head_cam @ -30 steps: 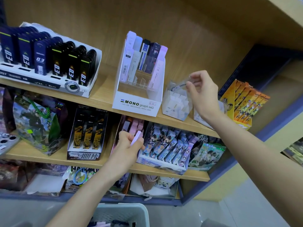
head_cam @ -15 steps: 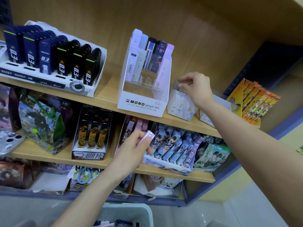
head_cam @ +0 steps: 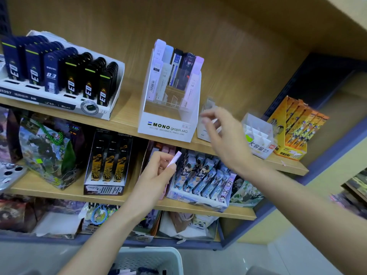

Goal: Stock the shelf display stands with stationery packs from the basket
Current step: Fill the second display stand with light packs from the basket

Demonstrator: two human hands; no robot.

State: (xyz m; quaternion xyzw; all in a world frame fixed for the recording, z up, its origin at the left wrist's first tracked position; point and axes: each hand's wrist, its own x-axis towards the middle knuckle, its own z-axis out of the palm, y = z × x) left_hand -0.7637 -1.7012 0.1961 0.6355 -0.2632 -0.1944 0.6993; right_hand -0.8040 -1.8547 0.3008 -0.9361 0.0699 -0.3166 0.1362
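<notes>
Stationery pack (head_cam: 175,158), slim, flat, pale lilac, was pinched aslant by left hand (head_cam: 156,173) before middle shelf (head_cam: 71,192), right hand (head_cam: 224,135), blurred, hung loose-fingered and empty beside white MONO stand (head_cam: 168,129), basket (head_cam: 153,255) sat below.

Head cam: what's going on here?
A person is stocking a stationery shelf. The left hand pinches a slim pale pink pack in front of the middle shelf. The right hand, blurred and apparently empty with loose fingers, hovers at the small clear display stand beside the MONO graph MG stand on the upper shelf. The white basket sits below, at the frame's bottom edge.
</notes>
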